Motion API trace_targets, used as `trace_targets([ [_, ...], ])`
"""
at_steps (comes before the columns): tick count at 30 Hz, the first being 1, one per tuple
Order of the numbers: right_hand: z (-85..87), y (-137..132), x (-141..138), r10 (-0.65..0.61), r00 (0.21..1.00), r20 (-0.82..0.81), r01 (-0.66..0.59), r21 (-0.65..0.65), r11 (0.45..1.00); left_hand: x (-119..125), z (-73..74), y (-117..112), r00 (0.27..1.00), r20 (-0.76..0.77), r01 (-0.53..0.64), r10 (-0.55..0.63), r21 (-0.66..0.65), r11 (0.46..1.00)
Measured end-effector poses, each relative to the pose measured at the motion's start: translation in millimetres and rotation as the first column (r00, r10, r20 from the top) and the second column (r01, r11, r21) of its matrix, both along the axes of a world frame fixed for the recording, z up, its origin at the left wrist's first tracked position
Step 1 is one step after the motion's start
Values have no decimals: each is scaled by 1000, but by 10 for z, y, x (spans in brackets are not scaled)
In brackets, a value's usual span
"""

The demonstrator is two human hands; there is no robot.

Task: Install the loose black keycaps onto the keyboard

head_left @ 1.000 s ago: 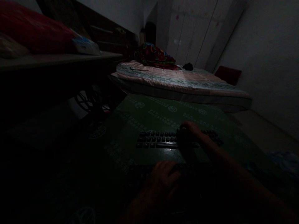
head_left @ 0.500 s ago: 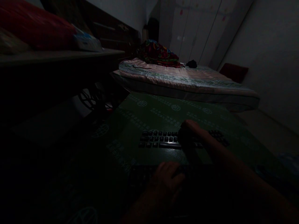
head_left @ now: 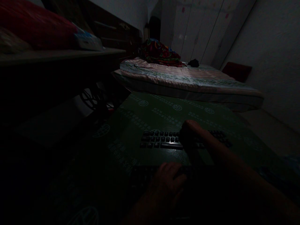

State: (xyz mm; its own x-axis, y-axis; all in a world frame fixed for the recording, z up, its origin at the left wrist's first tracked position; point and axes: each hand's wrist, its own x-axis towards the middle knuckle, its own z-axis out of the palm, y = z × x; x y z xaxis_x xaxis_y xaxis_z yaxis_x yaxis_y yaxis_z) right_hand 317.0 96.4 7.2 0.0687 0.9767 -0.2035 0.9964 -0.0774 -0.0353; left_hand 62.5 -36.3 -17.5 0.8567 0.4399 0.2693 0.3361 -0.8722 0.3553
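Several loose dark keycaps [head_left: 172, 146] lie in keyboard-like rows on a green board [head_left: 161, 114]. Over the right part of these rows is my right hand [head_left: 191, 126], curled downward, its fingertips lost in shadow; whether a keycap is between them is hidden. Closer to me lies a dark keyboard [head_left: 142, 176], hard to make out in the gloom. My left hand [head_left: 167, 178] rests on it with the thumb apart from the bent fingers. More keycaps [head_left: 217, 134] show beyond my right wrist.
Behind the board stands a bed [head_left: 187, 76] with a patterned red blanket [head_left: 160, 53]. At the left, a shelf [head_left: 110, 53] carries a red bag [head_left: 47, 29] and a tissue pack [head_left: 87, 40]. A dark spoked wheel [head_left: 87, 100] shows below it.
The view has shifted very slightly. Both hands stay in nearly the same places, and no keycap has visibly moved.
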Motion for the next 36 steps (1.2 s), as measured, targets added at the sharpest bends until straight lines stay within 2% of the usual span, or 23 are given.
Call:
trace_targets([
  [8,-26,17,16,64,997,-32,-63,30,998,-1,-22,-10,1000,11,-1,0,41,999],
  [13,112,-74,41,134,984,-119,-113,170,979,1,2,-11,1000,1,-1,1,12,1000],
  [15,185,-210,43,174,973,-153,-137,228,964,8,41,-10,1000,3,6,-6,3,1000],
  [18,217,-567,34,247,940,-236,-160,333,929,22,90,-12,1000,2,0,0,2,1000],
  [20,168,-881,28,339,870,-357,-143,475,868,31,99,-12,1000,5,-7,7,13,1000],
  [22,80,-1203,22,402,810,-428,-118,552,826,36,88,-7,1000,11,-3,3,24,1000],
  [26,-121,-1695,-19,461,775,-433,-154,578,802,42,42,12,1000,27,10,-11,35,999],
  [30,-273,-1897,-112,465,791,-399,-143,618,773,48,30,26,1000,16,26,-26,44,999],
  [36,-355,-1946,-193,478,810,-340,-164,651,741,48,36,40,999,8,33,-33,84,996],
])
